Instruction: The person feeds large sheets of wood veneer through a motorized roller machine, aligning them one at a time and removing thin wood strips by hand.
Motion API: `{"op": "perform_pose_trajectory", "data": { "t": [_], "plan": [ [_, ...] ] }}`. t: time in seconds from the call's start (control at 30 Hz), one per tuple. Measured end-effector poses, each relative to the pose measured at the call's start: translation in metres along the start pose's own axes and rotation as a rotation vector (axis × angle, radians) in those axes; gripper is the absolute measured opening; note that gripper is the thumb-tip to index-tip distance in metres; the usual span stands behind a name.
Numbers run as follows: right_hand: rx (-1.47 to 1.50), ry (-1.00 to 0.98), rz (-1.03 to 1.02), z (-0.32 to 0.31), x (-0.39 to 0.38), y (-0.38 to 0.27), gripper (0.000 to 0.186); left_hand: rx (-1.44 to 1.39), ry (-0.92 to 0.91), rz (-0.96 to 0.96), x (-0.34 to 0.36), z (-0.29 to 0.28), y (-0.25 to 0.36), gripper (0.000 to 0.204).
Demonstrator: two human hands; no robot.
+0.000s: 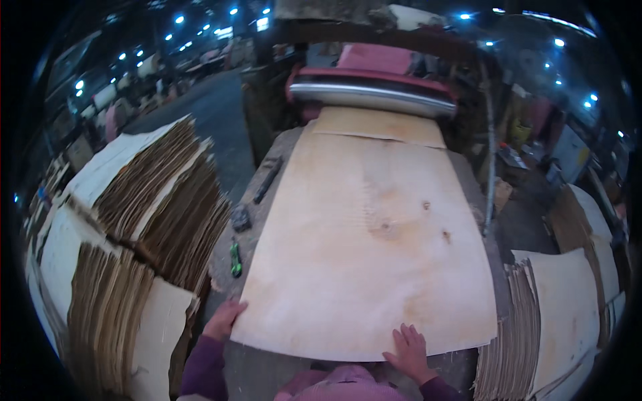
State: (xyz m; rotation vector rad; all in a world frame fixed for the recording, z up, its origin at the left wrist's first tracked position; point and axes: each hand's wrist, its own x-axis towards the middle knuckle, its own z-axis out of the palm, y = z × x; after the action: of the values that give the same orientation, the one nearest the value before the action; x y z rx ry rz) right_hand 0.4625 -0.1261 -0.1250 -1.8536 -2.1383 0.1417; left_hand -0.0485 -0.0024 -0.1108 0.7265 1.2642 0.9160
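A large pale wood veneer sheet (361, 260) with a few knots lies on the bench in front of me. My left hand (225, 319) is closed at its near left corner, the fingers partly hidden by the edge. Close to the middle of my body, my right hand (409, 351) rests on the near edge, fingers spread and lying flat. Beyond the sheet, another veneer piece (381, 125) reaches up to a shiny metal roller (371, 93) with pink ends.
Tall stacks of veneer (110, 301) stand on the left, with another stack (565, 314) on the right. A green-handled tool (235, 259), a dark lump (240, 218) and a dark bar (269, 179) lie along the bench's left side. A thin upright pole (491, 147) stands at right.
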Motion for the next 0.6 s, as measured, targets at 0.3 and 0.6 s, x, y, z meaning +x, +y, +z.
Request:
{"op": "perform_pose_trajectory", "data": {
  "t": [0.3,0.6],
  "plan": [
    [-0.024,-0.055,-0.125,-0.068,0.002,-0.006,0.083,-0.144,-0.120,0.049,-0.052,0.048,0.089,0.035],
    [0.102,-0.118,0.048,-0.097,-0.023,-0.051,0.077,0.245,0.041,-0.081,-0.067,0.001,0.033,0.047]
  ]
}}
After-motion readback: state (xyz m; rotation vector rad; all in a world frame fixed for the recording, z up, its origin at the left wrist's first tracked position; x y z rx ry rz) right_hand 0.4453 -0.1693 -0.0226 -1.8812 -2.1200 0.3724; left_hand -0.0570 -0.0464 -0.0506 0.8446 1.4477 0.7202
